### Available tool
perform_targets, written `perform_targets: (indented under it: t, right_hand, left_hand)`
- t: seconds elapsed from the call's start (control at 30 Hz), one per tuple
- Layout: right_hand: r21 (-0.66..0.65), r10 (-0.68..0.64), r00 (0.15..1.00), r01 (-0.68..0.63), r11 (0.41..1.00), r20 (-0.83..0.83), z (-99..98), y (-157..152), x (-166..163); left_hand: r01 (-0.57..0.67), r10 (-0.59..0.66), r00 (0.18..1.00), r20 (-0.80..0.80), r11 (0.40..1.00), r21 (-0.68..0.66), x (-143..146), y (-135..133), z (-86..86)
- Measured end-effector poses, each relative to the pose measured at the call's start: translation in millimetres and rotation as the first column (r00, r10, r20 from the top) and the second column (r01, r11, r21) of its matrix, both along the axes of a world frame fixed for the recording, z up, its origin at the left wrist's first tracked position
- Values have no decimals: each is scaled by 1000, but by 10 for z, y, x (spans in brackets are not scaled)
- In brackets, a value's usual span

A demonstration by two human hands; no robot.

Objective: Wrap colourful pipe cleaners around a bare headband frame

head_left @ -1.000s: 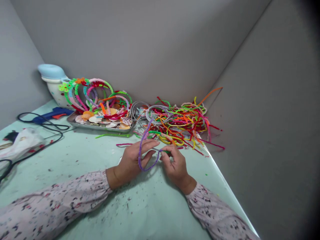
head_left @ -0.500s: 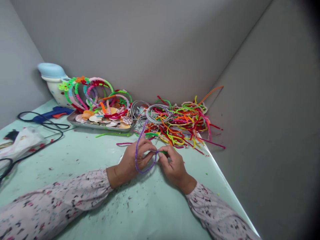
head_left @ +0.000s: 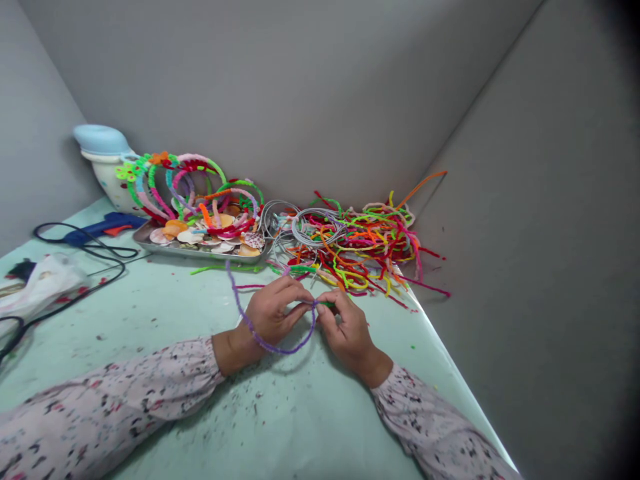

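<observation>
Between my two hands, low over the table, is a purple pipe cleaner (head_left: 280,350) that curves down and around in front of my left hand, its free end pointing up at the left. My left hand (head_left: 274,313) pinches near its other end with thumb and forefinger. Thumb and fingers of my right hand (head_left: 347,330) are closed on a short green piece (head_left: 327,304), probably pipe cleaner too, and the purple strand meets it there. My fingertips partly hide where the two join.
Behind my hands lies a pile of coloured pipe cleaners (head_left: 370,247) with wire coils (head_left: 315,228). A metal tray (head_left: 200,253) holds shells and fuzzy headbands. Further left are a blue glue gun (head_left: 103,227), its black cable (head_left: 80,300), a plastic bag (head_left: 47,283) and a white bottle (head_left: 107,177).
The purple pipe cleaner's free end has swung left and down, opening the loop into a wider curve. Both hands stay in nearly the same place.
</observation>
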State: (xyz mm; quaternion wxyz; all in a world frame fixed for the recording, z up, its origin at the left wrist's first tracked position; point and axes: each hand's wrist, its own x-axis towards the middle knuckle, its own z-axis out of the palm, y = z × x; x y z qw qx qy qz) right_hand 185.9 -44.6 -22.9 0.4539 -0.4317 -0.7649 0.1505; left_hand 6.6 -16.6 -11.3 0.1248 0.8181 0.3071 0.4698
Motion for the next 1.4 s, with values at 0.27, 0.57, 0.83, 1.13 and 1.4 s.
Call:
perform_targets:
  t: [0.27,0.57,0.83,1.13,1.4]
  right_hand:
    - [5,-5,1000,5,1000,4,6,-3,0]
    - [14,-4,1000,3,1000,7,14,-2,2]
    - [-4,3,1000,-3,1000,-5,2,3,10]
    - [13,14,1000,-14,1000,1,24,7,6]
    - [11,17,1000,-18,1000,16,0,10,12]
  left_hand:
    - [16,-16,1000,-1,999,31,-4,34,-33]
    - [22,-22,1000,-5,1000,20,-3,33,-38]
    - [56,-56,998,5,998,26,-9,34,-40]
    - [41,-41,999,4,994,-103,-7,-39,1]
    - [21,-27,999,-46,990,-142,-20,-86,40]
